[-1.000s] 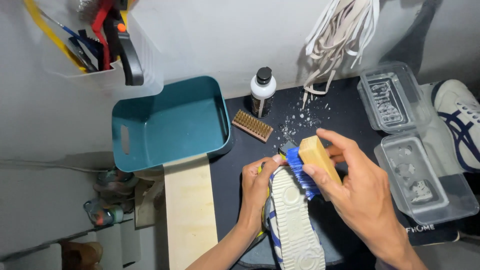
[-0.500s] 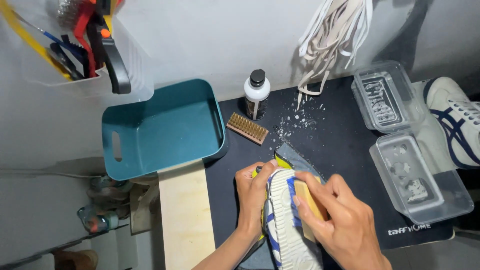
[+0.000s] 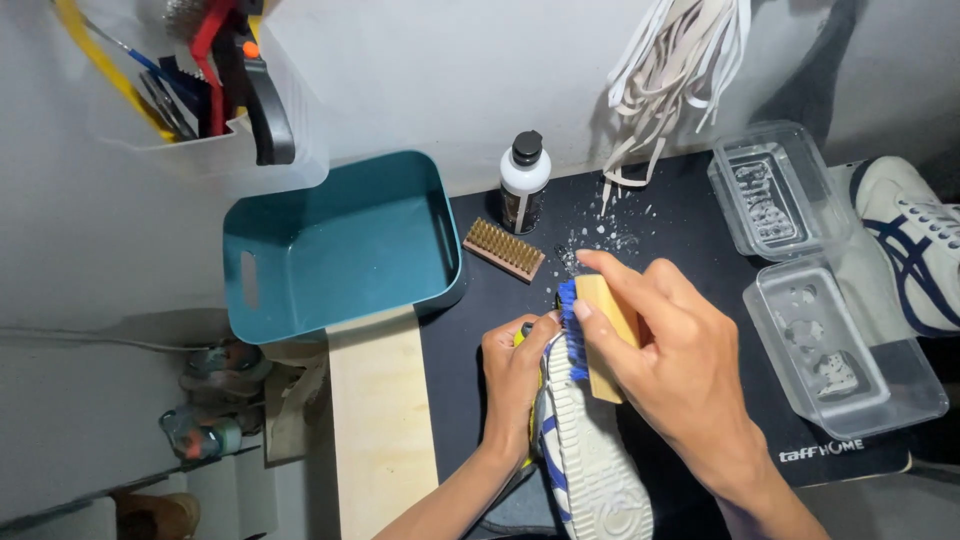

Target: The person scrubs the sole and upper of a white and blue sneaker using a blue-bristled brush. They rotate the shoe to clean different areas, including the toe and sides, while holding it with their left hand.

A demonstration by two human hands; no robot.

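Shoe, sole up, is gripped at its 10 o'clock edge by left hand fingers; wooden brush, blue bristles against the sole, is clasped in right hand fingers.

Left hand, right hand bare; forearms unsleeved (no gloves, rings).

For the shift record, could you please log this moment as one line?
left hand: grips shoe, sole up | right hand: holds blue-bristled brush on sole edge | nearby: teal tub, bottle
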